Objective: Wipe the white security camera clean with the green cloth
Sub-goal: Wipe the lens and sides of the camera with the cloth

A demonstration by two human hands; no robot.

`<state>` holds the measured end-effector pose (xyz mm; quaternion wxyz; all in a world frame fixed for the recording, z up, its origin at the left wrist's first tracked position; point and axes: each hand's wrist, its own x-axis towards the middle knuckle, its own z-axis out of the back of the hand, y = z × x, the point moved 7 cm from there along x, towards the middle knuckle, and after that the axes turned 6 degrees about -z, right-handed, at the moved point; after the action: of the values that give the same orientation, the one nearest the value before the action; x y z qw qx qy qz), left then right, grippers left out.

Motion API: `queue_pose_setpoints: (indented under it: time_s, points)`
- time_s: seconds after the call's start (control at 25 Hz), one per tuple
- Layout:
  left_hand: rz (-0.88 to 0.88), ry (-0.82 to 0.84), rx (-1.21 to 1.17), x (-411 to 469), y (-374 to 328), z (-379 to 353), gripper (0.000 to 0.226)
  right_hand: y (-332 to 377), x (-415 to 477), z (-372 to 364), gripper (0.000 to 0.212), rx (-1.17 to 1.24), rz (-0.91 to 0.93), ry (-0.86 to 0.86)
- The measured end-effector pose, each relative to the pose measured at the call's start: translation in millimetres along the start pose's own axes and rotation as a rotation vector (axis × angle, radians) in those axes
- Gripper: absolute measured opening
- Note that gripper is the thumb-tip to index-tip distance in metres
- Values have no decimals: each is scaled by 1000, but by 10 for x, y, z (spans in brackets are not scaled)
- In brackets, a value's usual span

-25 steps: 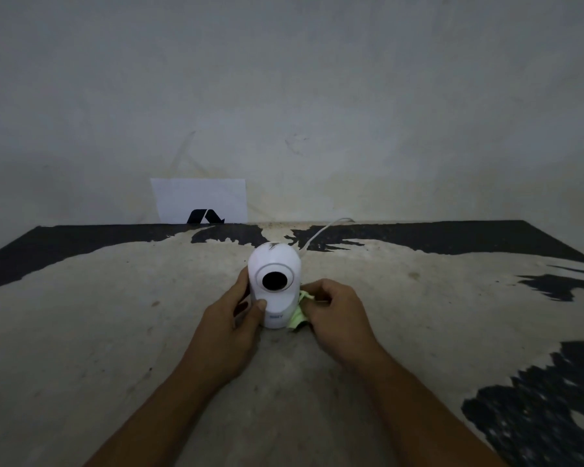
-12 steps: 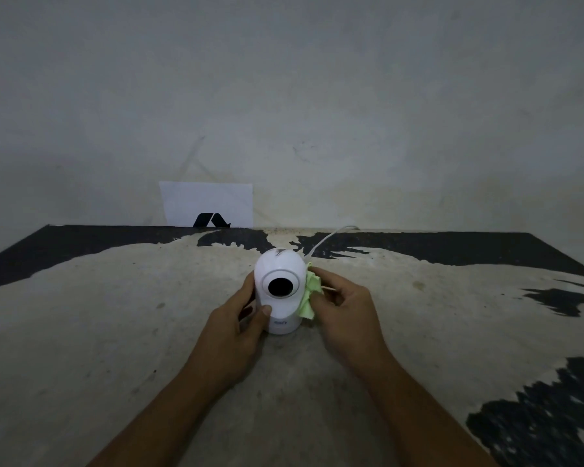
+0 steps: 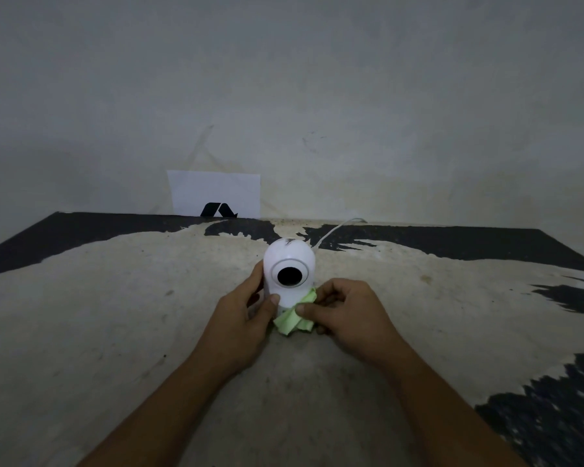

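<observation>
The white security camera [image 3: 289, 261] stands upright on the worn table [image 3: 115, 315], its round black lens facing me. My left hand [image 3: 241, 318] grips its left side and base, thumb across the front. My right hand [image 3: 346, 315] pinches the crumpled green cloth [image 3: 292, 320] and presses it against the camera's lower right front and base. The cloth and both hands hide most of the base.
A white cable [image 3: 334, 230] runs from behind the camera to the table's back edge. A white sheet with a black logo [image 3: 214, 198] leans on the wall [image 3: 317, 96] at the back left. Black patches mark the table's far and right edges.
My right hand has carried the cloth down from the right side of the camera's head to its lower front and base. The left hand has kept its hold.
</observation>
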<state>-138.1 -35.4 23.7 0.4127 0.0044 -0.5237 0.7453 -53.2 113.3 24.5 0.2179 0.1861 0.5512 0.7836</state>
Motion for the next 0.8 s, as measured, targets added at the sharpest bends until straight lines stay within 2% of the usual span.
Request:
queue_pose_setpoints:
  time_s: [0.08,0.28,0.6,0.8]
  points:
    - [1,-2,4,5,7,3,59,23,1,39,25,74,-2,-41]
    - [0,1,7,5,12,5,60,75,-63,-60,24,17,36,-29]
    - [-5,6,43,5,-12,-3,61,25,-31,0,18,111,68,-36]
    - [-20,-5,81,12,-55,-18,62,150,-36,146,16,41,203,-228]
